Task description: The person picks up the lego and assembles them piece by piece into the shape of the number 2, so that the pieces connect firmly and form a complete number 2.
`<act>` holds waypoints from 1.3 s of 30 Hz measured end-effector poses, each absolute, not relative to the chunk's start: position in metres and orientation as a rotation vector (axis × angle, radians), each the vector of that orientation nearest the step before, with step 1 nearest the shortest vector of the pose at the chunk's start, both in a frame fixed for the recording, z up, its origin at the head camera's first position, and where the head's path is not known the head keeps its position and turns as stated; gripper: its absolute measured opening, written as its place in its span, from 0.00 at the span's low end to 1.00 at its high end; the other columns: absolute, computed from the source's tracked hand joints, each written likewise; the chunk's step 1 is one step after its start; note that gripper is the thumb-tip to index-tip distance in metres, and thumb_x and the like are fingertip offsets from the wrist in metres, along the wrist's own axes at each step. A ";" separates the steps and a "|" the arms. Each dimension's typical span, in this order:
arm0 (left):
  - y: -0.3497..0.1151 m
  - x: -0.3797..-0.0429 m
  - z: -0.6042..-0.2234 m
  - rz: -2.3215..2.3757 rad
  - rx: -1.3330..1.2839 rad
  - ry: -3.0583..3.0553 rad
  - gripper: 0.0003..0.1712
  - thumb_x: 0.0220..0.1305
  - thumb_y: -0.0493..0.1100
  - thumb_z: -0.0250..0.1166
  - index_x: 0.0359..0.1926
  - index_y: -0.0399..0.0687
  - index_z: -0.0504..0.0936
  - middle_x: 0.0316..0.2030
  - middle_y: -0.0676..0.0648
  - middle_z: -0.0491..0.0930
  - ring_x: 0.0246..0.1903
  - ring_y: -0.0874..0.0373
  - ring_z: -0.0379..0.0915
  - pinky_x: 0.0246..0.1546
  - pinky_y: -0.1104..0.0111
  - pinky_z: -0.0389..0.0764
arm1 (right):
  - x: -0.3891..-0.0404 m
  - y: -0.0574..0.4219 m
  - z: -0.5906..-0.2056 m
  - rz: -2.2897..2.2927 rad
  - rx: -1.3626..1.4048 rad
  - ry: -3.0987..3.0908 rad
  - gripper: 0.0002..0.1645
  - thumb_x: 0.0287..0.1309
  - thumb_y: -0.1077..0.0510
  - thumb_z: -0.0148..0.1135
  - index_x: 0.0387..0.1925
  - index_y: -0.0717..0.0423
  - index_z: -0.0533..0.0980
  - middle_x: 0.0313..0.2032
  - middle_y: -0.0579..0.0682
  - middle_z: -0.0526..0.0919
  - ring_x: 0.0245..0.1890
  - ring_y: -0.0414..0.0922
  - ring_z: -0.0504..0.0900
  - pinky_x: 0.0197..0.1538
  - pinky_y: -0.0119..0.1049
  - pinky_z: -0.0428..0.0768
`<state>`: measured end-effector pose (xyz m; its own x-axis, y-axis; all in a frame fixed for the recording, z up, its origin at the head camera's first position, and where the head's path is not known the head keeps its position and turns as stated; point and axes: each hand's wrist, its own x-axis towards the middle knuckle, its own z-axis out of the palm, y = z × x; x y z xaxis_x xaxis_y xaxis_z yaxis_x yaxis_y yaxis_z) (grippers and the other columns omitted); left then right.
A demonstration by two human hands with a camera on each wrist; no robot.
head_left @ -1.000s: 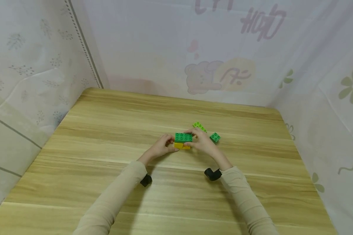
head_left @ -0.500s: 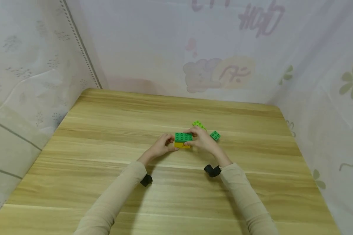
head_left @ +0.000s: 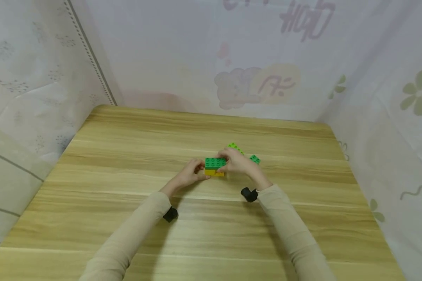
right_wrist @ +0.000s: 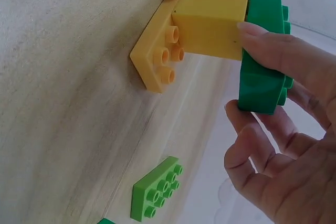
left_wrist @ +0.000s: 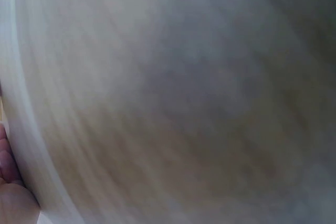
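A green building brick, studs up, sits across a yellow brick, which stands on one end of a thin orange-yellow brick on the table. My right hand holds the green brick's right end, thumb on the near side and fingers on the far side; the thumb tip reaches the yellow brick's edge. At the stack's left end, my left hand has its thumb on the thin base brick and curled fingers behind. In the left wrist view mostly blurred tabletop shows, with part of the hand at the edge.
Beyond my right hand lie a lime-green brick and a small dark-green brick, both partly covered by that hand. The wooden table ends at printed cloth walls behind and on both sides.
My right wrist has lifted slightly forward and covers more of the small dark-green brick. Both hands keep their hold on the stack. The head view has shifted a little.
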<state>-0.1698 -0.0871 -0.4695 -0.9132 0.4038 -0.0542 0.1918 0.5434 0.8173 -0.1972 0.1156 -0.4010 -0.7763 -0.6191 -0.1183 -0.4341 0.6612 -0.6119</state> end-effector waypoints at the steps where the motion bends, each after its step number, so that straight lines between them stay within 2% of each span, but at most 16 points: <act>1: -0.087 -0.171 -0.469 1.310 0.500 2.545 0.17 0.52 0.40 0.68 0.40 0.37 0.74 0.34 0.44 0.68 0.37 0.54 0.59 0.38 0.69 0.62 | -0.198 0.115 -0.399 -0.812 -0.837 2.563 0.21 0.44 0.58 0.71 0.42 0.58 0.76 0.37 0.52 0.74 0.39 0.46 0.70 0.43 0.35 0.73; 14: -0.092 -0.173 -0.461 1.288 0.474 2.594 0.18 0.52 0.40 0.69 0.41 0.37 0.74 0.34 0.44 0.69 0.37 0.54 0.60 0.39 0.69 0.63 | -0.205 0.105 -0.387 -0.731 -0.898 2.574 0.21 0.41 0.61 0.72 0.40 0.60 0.77 0.35 0.54 0.76 0.37 0.46 0.71 0.42 0.36 0.73; 26: -0.085 -0.166 -0.463 1.320 0.494 2.502 0.17 0.53 0.41 0.68 0.41 0.39 0.74 0.36 0.44 0.68 0.39 0.54 0.59 0.40 0.69 0.63 | -0.196 0.111 -0.390 -0.686 -0.845 2.567 0.18 0.43 0.62 0.71 0.37 0.59 0.75 0.38 0.56 0.75 0.43 0.50 0.73 0.47 0.41 0.75; 31: -0.089 -0.164 -0.463 1.430 0.535 2.376 0.17 0.59 0.43 0.63 0.47 0.38 0.73 0.37 0.44 0.70 0.37 0.55 0.62 0.39 0.70 0.65 | -0.193 0.109 -0.391 -0.708 -0.802 2.553 0.17 0.42 0.63 0.71 0.37 0.59 0.76 0.40 0.56 0.76 0.43 0.50 0.74 0.46 0.40 0.77; 35: -0.091 -0.166 -0.457 1.464 0.519 2.290 0.15 0.65 0.47 0.56 0.44 0.40 0.74 0.34 0.47 0.70 0.34 0.57 0.62 0.35 0.70 0.66 | -0.194 0.106 -0.390 -0.709 -0.795 2.559 0.17 0.42 0.64 0.71 0.36 0.59 0.76 0.41 0.57 0.77 0.43 0.50 0.75 0.46 0.40 0.78; 39: -0.092 -0.169 -0.451 1.449 0.500 2.269 0.16 0.67 0.51 0.52 0.40 0.42 0.74 0.34 0.48 0.69 0.35 0.57 0.61 0.36 0.69 0.64 | -0.196 0.104 -0.386 -0.685 -0.789 2.579 0.17 0.42 0.64 0.72 0.36 0.59 0.76 0.40 0.57 0.77 0.42 0.49 0.74 0.46 0.40 0.77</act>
<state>-0.1687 -0.0925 -0.4509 -0.8557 0.4982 -0.1397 0.0826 0.3980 0.9136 -0.1960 0.1044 -0.3864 -0.7806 -0.5955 -0.1901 -0.4227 0.7269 -0.5412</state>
